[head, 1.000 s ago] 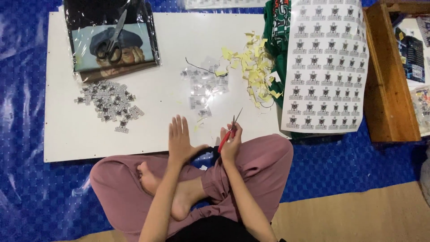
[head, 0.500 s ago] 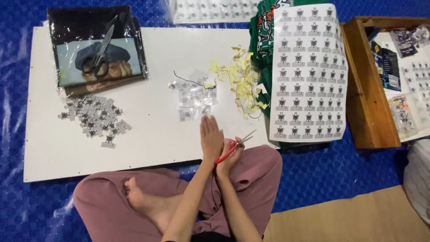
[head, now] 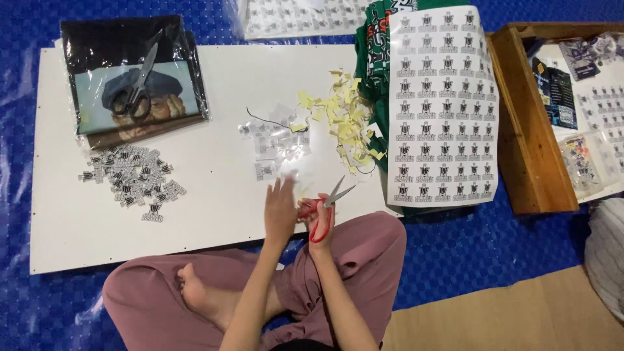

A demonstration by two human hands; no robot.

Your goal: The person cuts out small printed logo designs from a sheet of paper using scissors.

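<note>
My right hand [head: 320,220] grips small red-handled scissors [head: 325,208], blades pointing up and right over the near edge of the white board [head: 214,84]. Just left of them my left hand [head: 280,211] is raised flat with the fingers apart, blurred by motion and holding nothing I can make out. Directly beyond my hands lies a small heap of clear cut sticker pieces [head: 273,140]. Yellow backing scraps [head: 341,120] are scattered to its right.
A pile of cut black-and-white stickers [head: 133,179] lies at the left. Large black scissors [head: 136,88] rest on a bagged folded garment [head: 133,81]. A printed sticker sheet [head: 445,107] covers green cloth at the right, beside a wooden tray [head: 530,143]. My crossed legs sit below.
My head moved, so the board shifted in view. My left hand has lifted off my right hand and spread to the left; the scissors stay in my right hand.
</note>
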